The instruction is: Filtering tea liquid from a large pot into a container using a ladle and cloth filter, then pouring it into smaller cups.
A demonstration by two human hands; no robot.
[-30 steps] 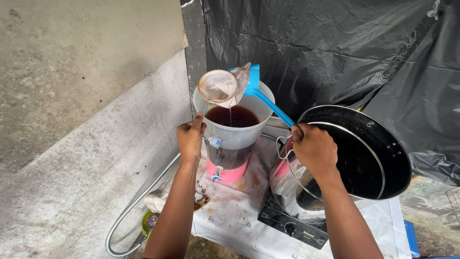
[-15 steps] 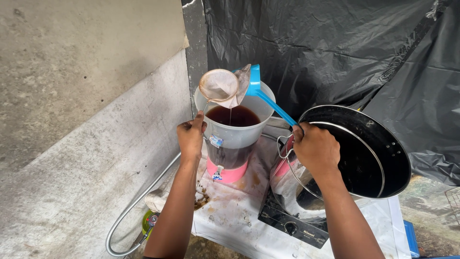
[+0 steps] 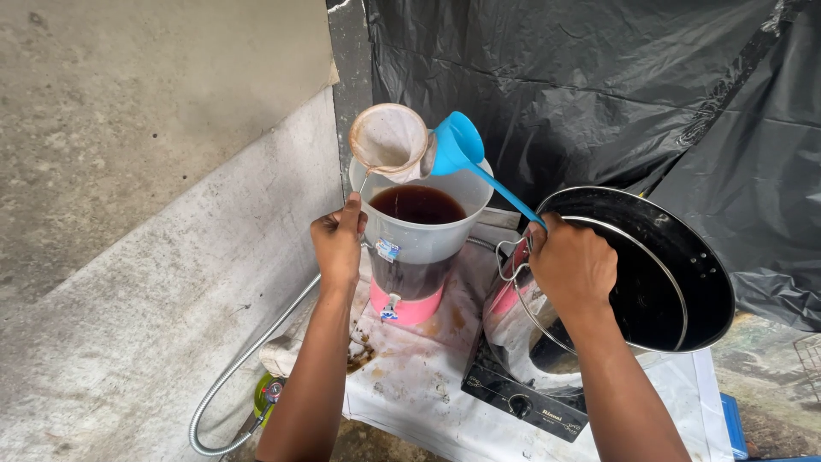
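Cloth strainer (image 3: 389,139) now tipped more upright than a second ago, drip nearly stopped; held by left hand (image 3: 339,242) over dispenser jug (image 3: 421,231) of dark liquid. Right hand (image 3: 571,267) grips blue ladle (image 3: 462,147) against it.

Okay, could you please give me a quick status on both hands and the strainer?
Left hand holding cloth strainer over dispenser. Right hand gripping blue ladle, bowl against strainer. Dark liquid in dispenser; pot lid leaning close behind right hand.
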